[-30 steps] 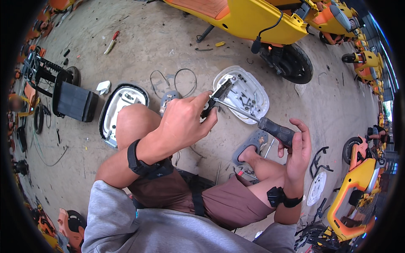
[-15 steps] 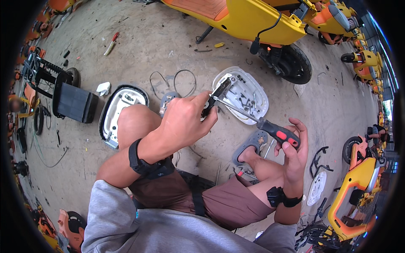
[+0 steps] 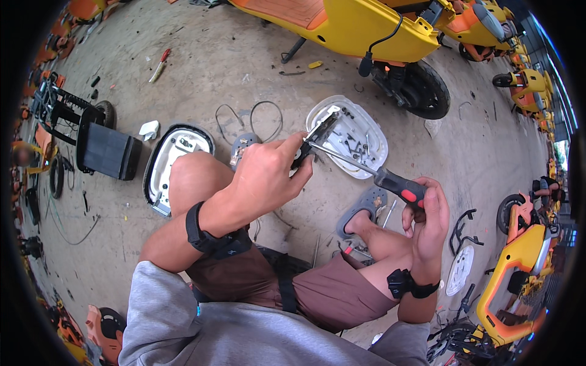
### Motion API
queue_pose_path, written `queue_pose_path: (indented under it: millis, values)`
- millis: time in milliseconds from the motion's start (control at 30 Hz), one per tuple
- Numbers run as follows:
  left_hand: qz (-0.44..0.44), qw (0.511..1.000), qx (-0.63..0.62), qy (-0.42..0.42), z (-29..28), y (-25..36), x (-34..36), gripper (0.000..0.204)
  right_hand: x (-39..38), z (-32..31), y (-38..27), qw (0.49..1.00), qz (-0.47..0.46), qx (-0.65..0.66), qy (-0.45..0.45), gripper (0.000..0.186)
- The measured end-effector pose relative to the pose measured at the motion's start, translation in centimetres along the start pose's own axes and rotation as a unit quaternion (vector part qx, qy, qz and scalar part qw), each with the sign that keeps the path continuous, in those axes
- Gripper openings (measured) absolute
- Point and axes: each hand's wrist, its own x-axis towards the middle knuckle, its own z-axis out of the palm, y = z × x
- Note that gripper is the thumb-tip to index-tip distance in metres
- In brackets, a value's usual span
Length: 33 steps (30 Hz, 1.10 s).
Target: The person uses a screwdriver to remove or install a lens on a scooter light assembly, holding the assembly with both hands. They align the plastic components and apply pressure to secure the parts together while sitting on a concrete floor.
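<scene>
My left hand (image 3: 268,174) pinches a small dark metal bracket-like part (image 3: 320,130), whose exact kind I cannot make out. In my right hand (image 3: 430,210) is a screwdriver (image 3: 395,185) with a black and red handle, the fingers wrapped round its rear end. Its shaft slants up and left, and the tip meets the part beside my left fingers. Behind the part, a white tray-like shell (image 3: 372,133) lies on the floor with several screws and small bits in it.
A black-rimmed white cover (image 3: 160,177) lies by my left knee. Beyond stands a yellow scooter (image 3: 360,30). A black box on a frame (image 3: 110,149) is at the left, a looped cable (image 3: 267,104) ahead, a red-handled tool (image 3: 160,65) farther off. Black brackets (image 3: 462,232) lie at the right.
My right hand's fingers have turned and closed round the screwdriver's handle, where they were spread more before. My left hand and the part have barely moved.
</scene>
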Motion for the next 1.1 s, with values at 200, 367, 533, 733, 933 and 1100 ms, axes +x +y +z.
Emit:
queue_pose_path:
  millis: [200,367,533,733,933,1100]
  values:
    - [-0.013,1.0,-0.002,-0.018,-0.2,0.3,0.2,0.023,-0.1,0.2,0.8,0.993,-0.102,-0.062,-0.012,0.048]
    - [-0.002,1.0,0.006,-0.015,-0.2,-0.5,0.1,0.028,-0.3,0.0,0.7,0.983,-0.102,-0.156,-0.004,0.043]
    - [0.0,1.0,0.013,-0.013,-0.2,-0.5,0.2,0.027,-0.4,0.9,0.4,0.99,-0.066,-0.124,-0.006,0.04]
    - [0.046,0.998,-0.012,0.032,0.3,-0.4,0.3,0.026,0.1,-0.4,0.6,0.999,0.028,0.018,-0.029,0.032]
    - [-0.001,1.0,0.016,-0.003,0.0,-0.3,0.4,0.026,0.3,0.1,1.0,0.999,-0.042,-0.007,-0.014,0.033]
    - [0.002,0.999,0.033,-0.009,0.0,-0.9,0.2,0.027,0.0,1.0,0.9,0.99,-0.094,-0.107,0.003,0.035]
